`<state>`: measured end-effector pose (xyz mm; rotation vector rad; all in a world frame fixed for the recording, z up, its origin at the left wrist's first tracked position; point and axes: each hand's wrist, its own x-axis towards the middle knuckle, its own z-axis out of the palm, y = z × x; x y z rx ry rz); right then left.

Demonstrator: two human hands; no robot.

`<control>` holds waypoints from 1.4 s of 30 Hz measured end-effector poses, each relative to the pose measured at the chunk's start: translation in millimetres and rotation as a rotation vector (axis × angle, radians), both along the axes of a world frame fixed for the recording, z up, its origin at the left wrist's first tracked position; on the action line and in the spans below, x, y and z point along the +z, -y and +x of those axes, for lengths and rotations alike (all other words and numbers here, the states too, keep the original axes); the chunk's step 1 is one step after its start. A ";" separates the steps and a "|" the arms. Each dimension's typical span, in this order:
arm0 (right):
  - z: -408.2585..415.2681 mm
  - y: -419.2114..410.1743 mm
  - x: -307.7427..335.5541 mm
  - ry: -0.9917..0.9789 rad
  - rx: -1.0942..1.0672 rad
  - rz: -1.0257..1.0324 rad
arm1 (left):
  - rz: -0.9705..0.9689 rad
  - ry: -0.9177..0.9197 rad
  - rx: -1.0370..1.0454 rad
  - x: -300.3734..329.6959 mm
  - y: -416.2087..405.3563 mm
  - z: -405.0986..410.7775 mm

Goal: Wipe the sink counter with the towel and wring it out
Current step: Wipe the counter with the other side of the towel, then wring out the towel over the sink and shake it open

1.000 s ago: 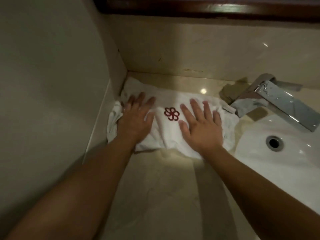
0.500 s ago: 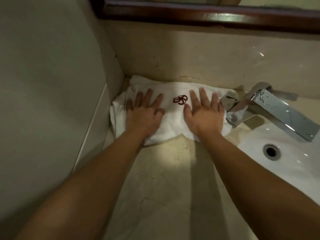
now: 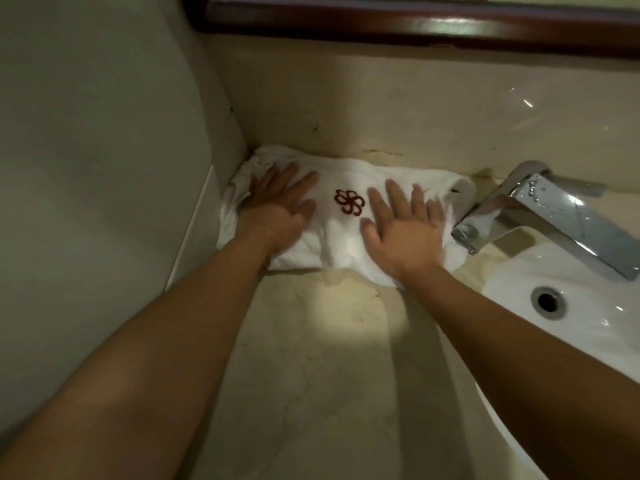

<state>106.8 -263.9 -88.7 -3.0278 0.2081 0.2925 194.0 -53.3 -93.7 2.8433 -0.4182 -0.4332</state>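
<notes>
Hands press flat on a white towel (image 3: 346,237) spread across the beige sink counter (image 3: 311,358), just above the centre of the frame. The left hand (image 3: 280,206) lies with fingers straight near the corner where the counter meets the side wall (image 3: 104,133); the right hand (image 3: 401,230) lies with fingers spread, toward the chrome faucet (image 3: 540,216) at the right of the frame. A dark red flower emblem (image 3: 349,201) shows on the towel between the hands. The towel's far edge touches the backsplash (image 3: 381,105). A white basin (image 3: 588,327) with its overflow hole (image 3: 549,302) occupies the right edge.
</notes>
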 end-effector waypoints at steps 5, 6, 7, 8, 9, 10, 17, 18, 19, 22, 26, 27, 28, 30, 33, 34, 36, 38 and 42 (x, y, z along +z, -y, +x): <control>-44.2 -8.0 -3.1 -0.003 0.115 0.046 | 0.000 0.128 0.081 -2.5 -13.5 -69.8; -56.2 -9.0 -3.3 0.008 0.119 0.048 | 0.017 0.144 0.082 -3.8 -14.3 -84.4; -69.4 -11.0 -3.7 0.021 0.117 0.055 | 0.039 0.153 0.086 -5.8 -14.9 -98.5; -83.4 -13.6 -4.1 0.038 0.109 0.065 | 0.061 0.152 0.095 -7.7 -14.3 -113.0; -98.1 -16.4 -5.0 0.059 0.098 0.078 | 0.069 0.148 0.104 -8.9 -12.5 -127.7; -113.1 -19.4 -5.7 0.083 0.086 0.087 | 0.067 0.150 0.108 -9.8 -10.0 -142.1; -230.3 -27.9 -5.1 0.160 0.058 0.101 | -0.043 0.090 0.022 -6.2 7.1 -257.1; -246.2 -27.2 -6.0 0.166 0.055 0.106 | -0.079 0.066 0.016 -5.0 10.6 -272.6; -259.9 -26.9 -4.5 0.160 0.045 0.125 | -0.123 0.038 0.016 -3.0 14.6 -286.4; -290.9 -28.8 2.7 0.153 0.002 0.245 | -0.286 0.006 0.043 0.7 26.1 -320.9; -323.7 -21.8 14.1 0.256 -0.128 0.459 | -0.553 -0.263 0.184 24.3 46.4 -347.4; -329.3 -18.1 17.8 0.280 -0.189 0.537 | -0.633 -0.386 0.256 34.8 54.1 -350.0; -332.9 -14.2 22.2 0.307 -0.258 0.617 | -0.665 -0.454 0.304 44.7 61.7 -351.6; -334.4 -4.5 34.4 0.334 -0.400 0.753 | -0.633 -0.466 0.305 53.0 75.2 -355.4; -336.3 17.3 59.3 0.357 -0.548 0.863 | -0.533 -0.374 0.305 59.6 90.4 -359.1; -335.0 28.9 63.5 0.393 -0.607 0.847 | -0.511 -0.348 0.332 59.5 95.1 -358.7; -325.1 58.1 63.5 0.346 -0.741 0.744 | -0.516 -0.338 0.404 63.1 104.0 -359.2; -304.9 83.1 54.4 0.029 -0.817 0.767 | -0.561 -0.337 0.466 65.1 111.8 -361.3; -269.2 97.8 49.8 -0.335 -0.756 0.982 | -0.632 -0.278 0.549 69.7 129.6 -363.1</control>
